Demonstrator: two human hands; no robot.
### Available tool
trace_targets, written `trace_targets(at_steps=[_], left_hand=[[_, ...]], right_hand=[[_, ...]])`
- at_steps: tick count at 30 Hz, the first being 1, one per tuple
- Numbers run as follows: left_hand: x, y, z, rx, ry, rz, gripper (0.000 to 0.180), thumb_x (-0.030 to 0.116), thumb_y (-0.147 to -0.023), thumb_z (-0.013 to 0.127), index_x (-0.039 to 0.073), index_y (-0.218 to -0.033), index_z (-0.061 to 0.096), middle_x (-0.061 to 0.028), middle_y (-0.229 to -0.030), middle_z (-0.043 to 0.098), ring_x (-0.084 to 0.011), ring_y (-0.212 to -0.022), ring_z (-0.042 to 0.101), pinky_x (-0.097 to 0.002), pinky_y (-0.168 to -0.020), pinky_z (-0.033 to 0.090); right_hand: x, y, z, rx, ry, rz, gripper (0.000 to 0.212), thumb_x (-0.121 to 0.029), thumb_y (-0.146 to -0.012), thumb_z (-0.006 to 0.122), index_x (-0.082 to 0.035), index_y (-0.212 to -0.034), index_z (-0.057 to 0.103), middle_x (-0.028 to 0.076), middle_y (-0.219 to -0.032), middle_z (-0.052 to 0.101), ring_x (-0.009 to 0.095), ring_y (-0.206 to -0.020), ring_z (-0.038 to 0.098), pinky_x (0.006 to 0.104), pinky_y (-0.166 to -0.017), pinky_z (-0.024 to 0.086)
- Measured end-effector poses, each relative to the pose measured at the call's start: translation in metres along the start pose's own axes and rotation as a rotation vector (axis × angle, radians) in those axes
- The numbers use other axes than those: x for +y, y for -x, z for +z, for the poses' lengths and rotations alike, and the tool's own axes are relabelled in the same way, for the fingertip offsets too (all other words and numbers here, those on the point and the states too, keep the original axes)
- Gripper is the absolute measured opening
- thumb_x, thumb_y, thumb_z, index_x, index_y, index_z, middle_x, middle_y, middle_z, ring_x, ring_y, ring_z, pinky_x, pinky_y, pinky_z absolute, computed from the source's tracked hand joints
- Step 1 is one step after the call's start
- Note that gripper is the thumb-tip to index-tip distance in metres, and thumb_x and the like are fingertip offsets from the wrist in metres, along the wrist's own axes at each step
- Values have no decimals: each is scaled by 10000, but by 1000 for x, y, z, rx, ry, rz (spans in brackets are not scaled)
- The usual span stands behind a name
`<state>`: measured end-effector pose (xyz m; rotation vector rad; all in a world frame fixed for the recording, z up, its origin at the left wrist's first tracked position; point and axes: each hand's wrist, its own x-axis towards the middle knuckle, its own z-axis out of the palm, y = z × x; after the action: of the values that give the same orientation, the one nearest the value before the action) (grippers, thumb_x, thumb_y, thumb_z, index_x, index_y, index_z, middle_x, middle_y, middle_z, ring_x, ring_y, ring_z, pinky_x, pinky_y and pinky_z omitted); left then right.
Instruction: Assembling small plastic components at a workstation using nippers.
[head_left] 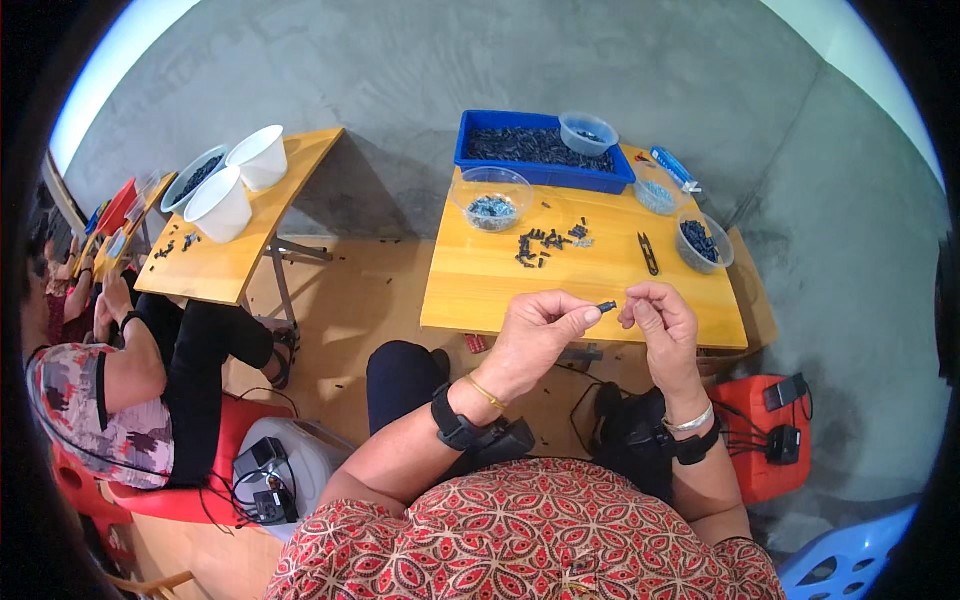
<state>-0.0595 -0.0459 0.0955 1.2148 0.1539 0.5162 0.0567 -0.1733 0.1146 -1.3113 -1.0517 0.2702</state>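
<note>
Above the near edge of the yellow table (480, 290), my left hand (540, 335) pinches a small black plastic part (607, 307) between thumb and forefinger. Close to its right end is my right hand (664, 325), its fingers curled together; anything held in them is too small to make out. Beyond my hands lies a loose scatter of similar black parts (545, 240). A clear bowl (492, 175) with small pale blue-grey pieces stands behind them. Thread snips (648, 254) lie to the right, near a bowl of black parts (705, 243).
A blue tray (628, 182) full of black parts stands at the back, with a clear bowl (588, 133) on it. A shallow tub (656, 196) and a blue-and-white packet (676, 168) are at the right. On the left, a co-worker (120, 385) sits by another table (310, 160) holding white buckets (218, 207).
</note>
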Motion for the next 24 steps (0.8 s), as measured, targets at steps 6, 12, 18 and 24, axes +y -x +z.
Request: trace_targets(at_steps=[6,12,18,24], left_hand=[[-14,-11,0,-18,-101,-190,128,127,-821,609,0,-830,630,-13,-692,595,-62,-616,526,-199,-594,445],[-58,-23,-19,-69,-13,-299,210,176,-860,562,-25,-880,619,-18,-680,583,-79,-621,529,-211,-606,455],[-73,-62,-25,-13,-29,-281,205,175,-855,571,-23,-871,621,-16,-695,592,-72,-623,526,-215,-613,444],[-100,-81,-46,38,11,-183,194,163,-857,567,-22,-872,621,-33,-756,616,-80,-639,542,-233,-650,467]], right_hand=[[2,0,3,-161,392,-74,90,-9,-782,563,-3,-872,561,100,-785,581,187,-732,579,278,-655,455],[55,-19,-59,101,632,1,83,-23,-787,550,-14,-866,572,106,-775,594,209,-703,587,294,-634,461],[97,-99,-193,336,1097,-135,111,-58,-780,551,-24,-880,586,159,-797,606,294,-701,588,331,-635,466],[121,-140,-128,-1,1143,-204,152,-110,-774,563,-18,-893,581,163,-761,603,323,-679,577,330,-623,467]])
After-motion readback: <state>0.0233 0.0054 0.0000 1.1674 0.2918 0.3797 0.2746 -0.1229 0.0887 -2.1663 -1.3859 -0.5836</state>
